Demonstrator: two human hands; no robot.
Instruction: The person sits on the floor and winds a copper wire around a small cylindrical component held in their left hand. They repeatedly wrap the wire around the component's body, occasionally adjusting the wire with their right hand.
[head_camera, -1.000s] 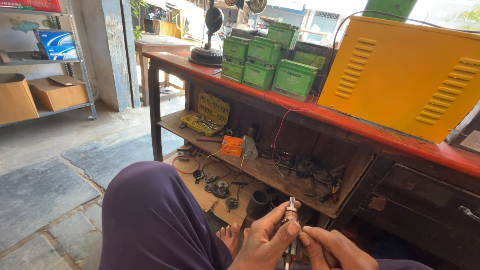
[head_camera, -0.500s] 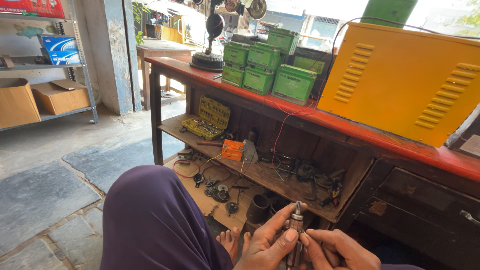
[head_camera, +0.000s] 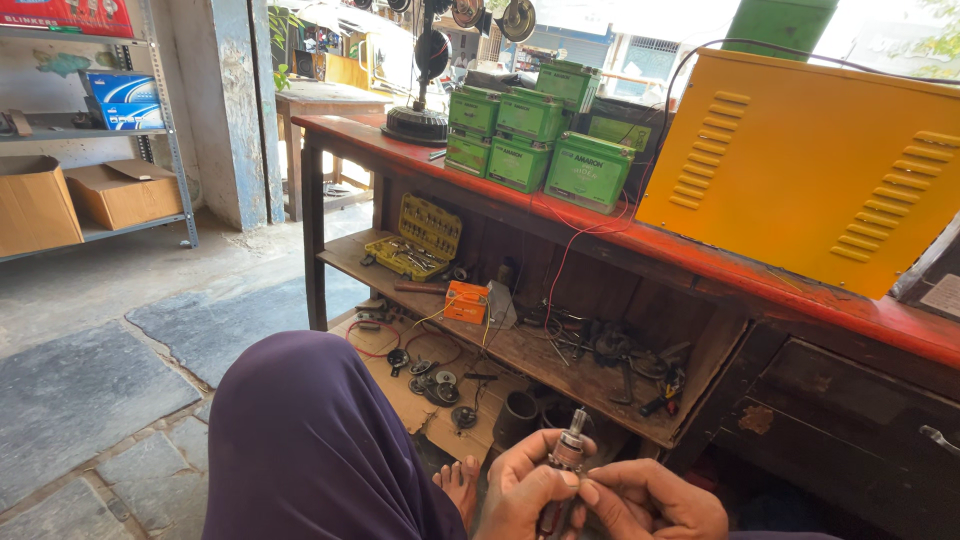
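A small metal spindle-like part (head_camera: 568, 452) with a threaded tip stands upright between my two hands at the bottom of the head view. My left hand (head_camera: 522, 490) is wrapped around its lower body. My right hand (head_camera: 650, 500) pinches it from the right with fingertips at its middle. My knee in purple cloth (head_camera: 310, 440) rises just left of the hands, and a bare foot (head_camera: 460, 482) shows below.
A red-topped wooden workbench (head_camera: 700, 250) stands ahead with green battery boxes (head_camera: 540, 140), a large yellow metal case (head_camera: 810, 170) and a black fan base (head_camera: 418, 125). Its lower shelf holds a yellow socket set (head_camera: 415, 240), an orange meter (head_camera: 467, 301) and loose tools. Cardboard boxes (head_camera: 70, 200) sit on a left rack.
The part has been lifted slightly and turned more upright in my hands. The camera has tilted a little, shifting the bench in view.
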